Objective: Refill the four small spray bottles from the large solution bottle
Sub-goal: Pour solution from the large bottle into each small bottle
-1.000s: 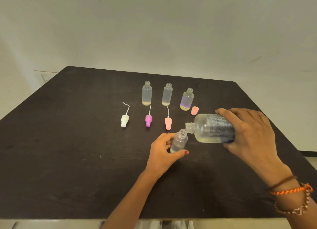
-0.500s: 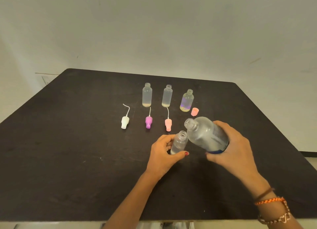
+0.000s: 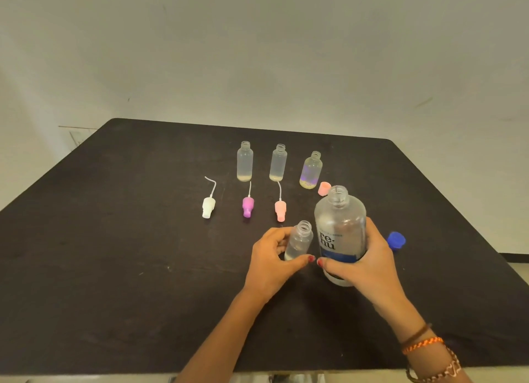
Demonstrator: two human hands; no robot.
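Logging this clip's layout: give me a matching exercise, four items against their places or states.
Things:
1. large solution bottle
2. blue cap
3. white spray head
4. small spray bottle

Places or states:
A. lying leftmost in the row of spray heads
B. held by the left hand
C. upright, uncapped, gripped by the right hand
D. on the table, right of the large bottle

Pairs: 1-C, 2-D, 3-A, 4-B
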